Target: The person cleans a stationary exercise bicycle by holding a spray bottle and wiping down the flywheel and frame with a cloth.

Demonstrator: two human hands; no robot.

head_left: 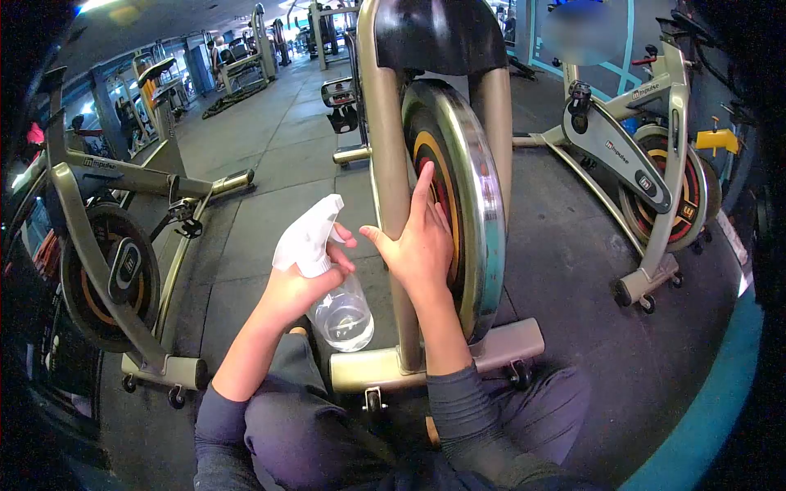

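Observation:
My left hand (307, 278) is wrapped round the neck of a clear spray bottle (344, 323) with a white trigger head (309, 233). Some clear liquid shows in the bottom of the bottle, which hangs slightly tilted left of the bike's frame. Fingers apart, my right hand (422, 241) lies at the frame upright and the side of the flywheel (479, 196). Whether it presses on the wheel I cannot tell. The exercise bike (389, 106) stands directly before me, its wide base bar (360, 372) between my legs.
A second exercise bike (151, 344) stands at the left, a third (667, 180) at the right. Dark rubber mats (286, 155) cover the floor. Gym machines (246, 61) and a distant person (215, 57) are in the background. A blue-green stripe (712, 393) curves at the lower right.

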